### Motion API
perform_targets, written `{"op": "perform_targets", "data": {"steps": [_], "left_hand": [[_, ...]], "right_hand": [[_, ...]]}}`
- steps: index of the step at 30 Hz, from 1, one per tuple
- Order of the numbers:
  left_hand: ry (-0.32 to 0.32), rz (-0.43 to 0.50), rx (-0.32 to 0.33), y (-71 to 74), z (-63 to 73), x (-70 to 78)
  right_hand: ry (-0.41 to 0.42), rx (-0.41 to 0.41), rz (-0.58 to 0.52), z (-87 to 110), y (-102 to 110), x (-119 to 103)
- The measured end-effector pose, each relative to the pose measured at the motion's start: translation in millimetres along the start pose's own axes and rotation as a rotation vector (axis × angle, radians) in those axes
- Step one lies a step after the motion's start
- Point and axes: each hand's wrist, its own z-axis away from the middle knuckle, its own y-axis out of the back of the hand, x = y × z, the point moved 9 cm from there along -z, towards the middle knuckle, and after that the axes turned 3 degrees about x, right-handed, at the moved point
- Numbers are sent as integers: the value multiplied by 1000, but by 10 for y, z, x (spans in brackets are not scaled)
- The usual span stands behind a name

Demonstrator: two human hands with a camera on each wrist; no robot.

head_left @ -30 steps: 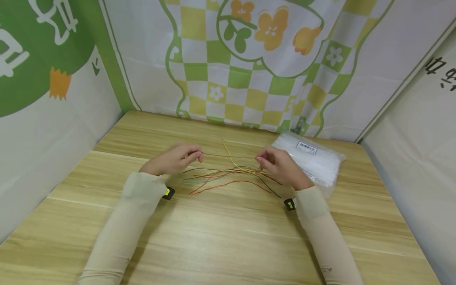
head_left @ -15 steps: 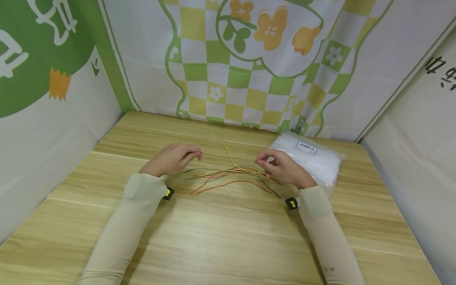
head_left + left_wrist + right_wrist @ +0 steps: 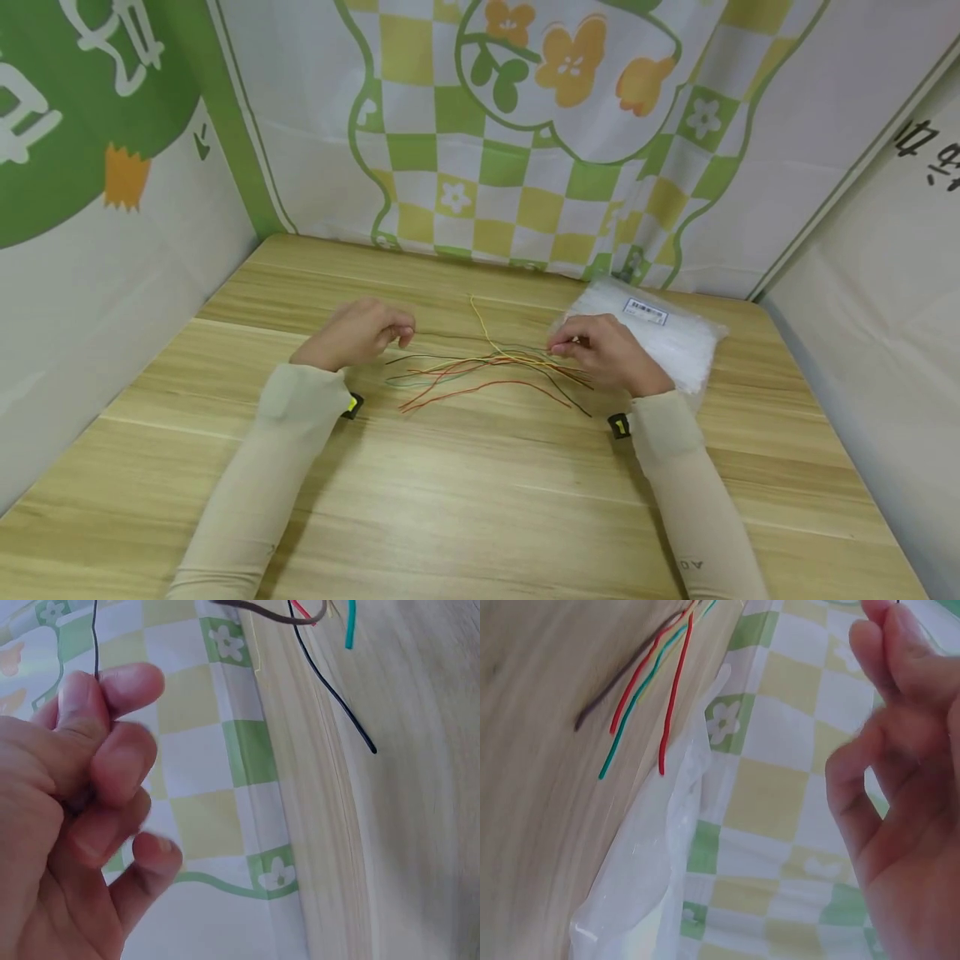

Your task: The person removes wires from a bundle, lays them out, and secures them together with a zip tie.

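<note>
My left hand (image 3: 354, 335) pinches one end of a thin dark wire (image 3: 95, 637) between thumb and forefinger, its other fingers loosely curled. The far end is between the thumb and fingertips of my right hand (image 3: 603, 354). Between the hands the wire runs nearly level, just beyond a loose bundle of coloured wires on the wooden table. In that bundle lie a red wire (image 3: 487, 384), a black wire (image 3: 334, 688), a teal wire (image 3: 639, 694) and a yellow wire (image 3: 480, 317) whose end points away from me. Most of them cross near the middle, close to my right fingertips.
Behind my right hand lies a clear plastic bag (image 3: 686, 346) of white contents with a barcode label (image 3: 645, 312). The wooden table (image 3: 480, 500) ends at a checkered cloth backdrop (image 3: 510, 208), with printed cloth walls on both sides.
My right hand has shifted right and slightly toward me, and my left hand slightly left. The dark wire stays between them, now lower on the right. The loose wires lie as before.
</note>
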Motion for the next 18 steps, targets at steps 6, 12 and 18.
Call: {"op": "perform_targets", "data": {"steps": [6,12,18], "left_hand": [[-59,99,-6,-10,-2,-5],[-33,135,-28,-22,45,-115],[19,145,-67,-15,106,-209]], "right_hand": [[-28,46,-83,25,93,112],[-111,51,-106,71,121,283],[-138,64,-10,75,126,330]]}}
